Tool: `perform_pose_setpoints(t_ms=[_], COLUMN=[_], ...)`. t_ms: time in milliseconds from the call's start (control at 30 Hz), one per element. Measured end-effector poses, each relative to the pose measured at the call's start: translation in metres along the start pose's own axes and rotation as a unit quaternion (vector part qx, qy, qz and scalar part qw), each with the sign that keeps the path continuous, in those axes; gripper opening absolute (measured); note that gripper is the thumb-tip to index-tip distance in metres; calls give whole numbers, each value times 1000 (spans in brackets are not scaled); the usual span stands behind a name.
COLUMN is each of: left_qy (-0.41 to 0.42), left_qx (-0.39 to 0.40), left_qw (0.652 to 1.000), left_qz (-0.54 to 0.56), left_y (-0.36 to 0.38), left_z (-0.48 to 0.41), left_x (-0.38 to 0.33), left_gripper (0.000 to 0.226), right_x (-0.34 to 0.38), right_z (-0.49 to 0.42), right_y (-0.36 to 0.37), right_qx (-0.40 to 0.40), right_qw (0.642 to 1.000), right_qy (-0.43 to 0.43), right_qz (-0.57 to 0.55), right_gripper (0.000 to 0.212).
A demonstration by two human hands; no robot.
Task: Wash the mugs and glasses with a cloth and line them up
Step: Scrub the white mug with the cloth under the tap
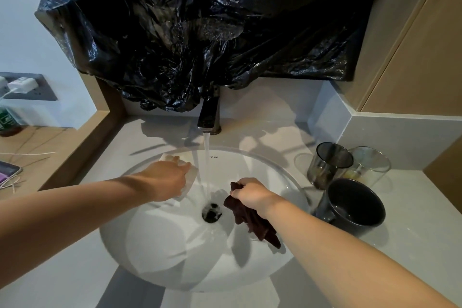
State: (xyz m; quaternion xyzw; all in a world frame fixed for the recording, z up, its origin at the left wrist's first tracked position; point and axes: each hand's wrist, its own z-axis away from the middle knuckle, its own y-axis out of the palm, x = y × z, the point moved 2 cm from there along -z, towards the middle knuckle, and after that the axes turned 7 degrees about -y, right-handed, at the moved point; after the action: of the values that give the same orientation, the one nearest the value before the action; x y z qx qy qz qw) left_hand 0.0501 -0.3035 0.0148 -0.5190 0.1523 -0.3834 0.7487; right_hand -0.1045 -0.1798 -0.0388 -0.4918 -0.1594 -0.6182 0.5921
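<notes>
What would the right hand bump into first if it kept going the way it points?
Most likely the water falling from the tap; the right hand, holding the cloth, points toward it. Depth is unclear.

Behind left hand [167, 177], glass [193, 170] mostly hidden; faucet [208, 115] top under black plastic [200, 20].

A washroom vanity in a home or hotel room. A white oval basin [155, 257] is sunk into a grey stone countertop [412, 220], and a dark faucet [208, 115] at the back edge runs a stream of water [206, 157] into it. Wood-tone panels [412, 45] line the walls. Past the left edge a wall socket [40, 92] carries a white charger [22, 84]. A smoked glass tumbler [330, 165], a clear glass [370, 165] and a dark mug [355, 202] stand near the right rear corner.
</notes>
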Motion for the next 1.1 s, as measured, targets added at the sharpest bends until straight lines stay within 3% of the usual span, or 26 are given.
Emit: perform_pose_setpoints(t_ms=[100,233,333,433,533,633,767,833,967,1100], left_qy=[29,63,49,-2,-53,-93,-146,-148,-141,-127], left_qx=[0,-16,-19,-5,30,39,59,52,12,-20], left_qw=[998,996,998,984,917,849,703,657,614,610], left_qz=[-50,-58,15,180,394,519,694,738,777,782], left_y=[0,-1,0,4,12,20,27,31,36,34], left_z=[3,4,1,0,7,13,23,26,29,35], left_x=[2,7,12,19,20,15,6,2,-1,-2], left_gripper=[36,37,40,40,42,39,29,31,35,35], right_x=[-1,2,2,6,7,7,7,9,14,19], right_z=[2,5,5,15,26,32,31,36,45,49], right_y=[2,2,2,-1,-4,-3,1,3,7,12], right_qx=[-6,-25,-38,-67,-100,-136,-178,-190,-220,-253], right_qw=[1000,999,999,996,989,983,980,978,972,966], right_qy=[-4,-10,-17,-23,-33,-43,-52,-51,-52,-49], right_qz=[-4,-21,-27,-62,-108,-119,-77,-66,-64,-23], right_gripper=[17,13,11,14,23,30,34,30,22,22])
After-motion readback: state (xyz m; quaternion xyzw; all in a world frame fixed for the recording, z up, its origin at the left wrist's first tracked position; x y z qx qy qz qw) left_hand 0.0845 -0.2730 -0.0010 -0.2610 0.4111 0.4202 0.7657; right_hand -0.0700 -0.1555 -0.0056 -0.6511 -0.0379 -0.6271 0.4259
